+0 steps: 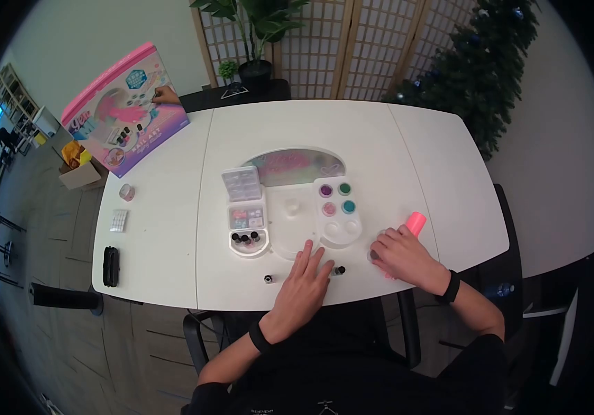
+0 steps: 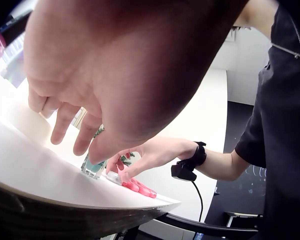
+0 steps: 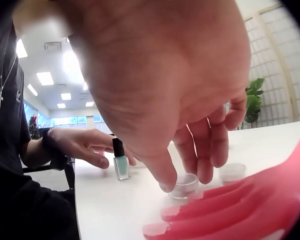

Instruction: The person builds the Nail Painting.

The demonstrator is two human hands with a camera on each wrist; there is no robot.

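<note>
My left hand (image 1: 300, 289) is over the table's front edge, fingers extended toward the white tray (image 1: 288, 243). Just right of its fingertips lies a black-capped polish bottle (image 1: 339, 270); in the right wrist view the pale teal bottle (image 3: 121, 167) stands upright beside that hand. Thumb and fingers of my right hand (image 3: 165, 85) pinch a small clear jar (image 3: 184, 187) low at the table. Next to it is a pink model hand (image 3: 262, 197) with pale nails, partly covered by my right hand in the head view. A second clear jar (image 3: 232, 173) stands close by.
On the tray are a mirror (image 1: 293, 166), colored pots (image 1: 344, 188), an open lidded case (image 1: 247, 218) and black-capped bottles (image 1: 245, 238). Another small bottle (image 1: 268, 279) lies in front. A printed box (image 1: 127, 111), small jar (image 1: 126, 192) and black case (image 1: 111, 266) are left.
</note>
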